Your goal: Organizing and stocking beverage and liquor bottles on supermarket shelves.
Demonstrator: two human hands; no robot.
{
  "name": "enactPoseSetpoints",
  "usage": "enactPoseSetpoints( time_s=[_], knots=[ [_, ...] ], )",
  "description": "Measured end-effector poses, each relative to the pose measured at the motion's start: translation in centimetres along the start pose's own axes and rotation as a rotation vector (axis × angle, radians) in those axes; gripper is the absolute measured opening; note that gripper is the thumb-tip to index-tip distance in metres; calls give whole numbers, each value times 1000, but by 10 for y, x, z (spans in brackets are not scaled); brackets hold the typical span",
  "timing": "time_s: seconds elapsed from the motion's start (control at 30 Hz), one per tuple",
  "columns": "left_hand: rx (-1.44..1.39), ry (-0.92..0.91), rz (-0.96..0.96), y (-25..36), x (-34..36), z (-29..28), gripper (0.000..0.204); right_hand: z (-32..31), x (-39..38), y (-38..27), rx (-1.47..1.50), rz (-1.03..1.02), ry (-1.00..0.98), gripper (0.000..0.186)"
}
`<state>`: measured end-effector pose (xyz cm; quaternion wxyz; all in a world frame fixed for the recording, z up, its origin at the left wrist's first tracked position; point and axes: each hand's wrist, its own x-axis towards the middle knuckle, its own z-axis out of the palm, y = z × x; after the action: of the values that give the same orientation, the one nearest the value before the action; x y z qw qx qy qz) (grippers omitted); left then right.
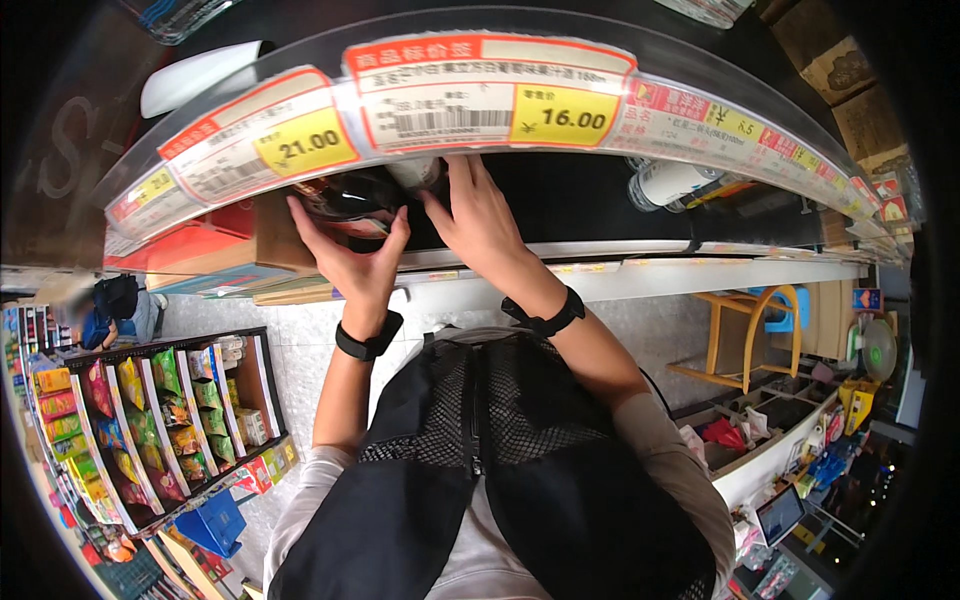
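Under the price-label strip (pixel 340 118), both my hands reach into a dark shelf. My left hand (pixel 352 262) grips a dark, glossy bottle (pixel 352 195), its thumb on the right side and its fingers on the left. My right hand (pixel 482 222) is against a bottle with a pale label (pixel 413 172), right beside the dark one. Its thumb lies on the near side of this bottle. The strip hides the fingertips of the right hand and the upper parts of both bottles.
A white-labelled bottle or can (pixel 660 187) lies farther right on the shelf. Cardboard boxes (pixel 285 235) stand left of my hands. Behind me on the left is a snack rack (pixel 265 385); on the right are a wooden chair (pixel 745 345) and a cluttered counter (pixel 760 475).
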<state>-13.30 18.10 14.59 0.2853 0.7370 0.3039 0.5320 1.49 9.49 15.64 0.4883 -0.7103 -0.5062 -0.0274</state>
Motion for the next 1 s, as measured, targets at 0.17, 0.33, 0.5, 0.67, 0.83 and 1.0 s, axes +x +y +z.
enactPoseSetpoints(
  time_s=[0.17, 0.33, 0.5, 0.67, 0.83, 1.0],
  knots=[
    [152, -18, 8, -4, -2, -6, 134, -39, 22, 30, -358, -185, 326, 37],
    [230, -39, 26, -5, -8, -3, 133, -101, 70, 111, -405, -170, 265, 27],
    [289, -102, 28, 9, -20, -11, 126, -110, 102, 151, -418, -293, 359, 26],
    [148, -41, 75, 11, -33, -15, 110, -98, 97, 146, -395, -338, 371, 26],
    [181, 38, 222, 24, -35, -23, 86, -100, 114, 162, -366, -368, 410, 26],
    [90, 40, 292, 28, -42, -24, 74, -105, 102, 164, -341, -405, 456, 26]
  ],
)
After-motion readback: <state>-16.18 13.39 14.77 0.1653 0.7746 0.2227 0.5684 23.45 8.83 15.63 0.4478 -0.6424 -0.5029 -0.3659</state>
